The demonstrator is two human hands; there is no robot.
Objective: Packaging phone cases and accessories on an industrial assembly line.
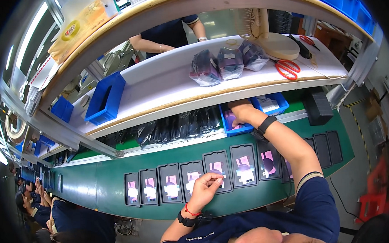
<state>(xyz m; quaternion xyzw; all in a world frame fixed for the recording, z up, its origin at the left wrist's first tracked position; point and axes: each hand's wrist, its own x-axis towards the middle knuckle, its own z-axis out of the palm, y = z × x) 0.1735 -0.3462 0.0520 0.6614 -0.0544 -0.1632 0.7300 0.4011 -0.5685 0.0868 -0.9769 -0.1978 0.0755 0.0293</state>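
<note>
My left hand (203, 189) hovers over a black tray (223, 160) in the row, its fingers closed in a pinch. Whatever may be between them is too small to make out. My right arm stretches forward under the shelf, and my right hand (242, 111) reaches into a blue bin (224, 128). Its fingers are mostly hidden; pink-purple pieces (230, 118) show beside them. The black trays stand side by side on the green table (101, 181). Several hold a pink and white printed insert with a dark round shape, such as this tray (243, 165).
Behind the trays lie black plastic-wrapped packs (177, 127). A second blue bin (282, 100) adjoins the first. The shelf above bears wrapped boxes (230, 63), red-handled scissors (287, 69), a fan (278, 46) and an empty-looking blue box (106, 99). Co-workers sit at left; another person (168, 37) is opposite.
</note>
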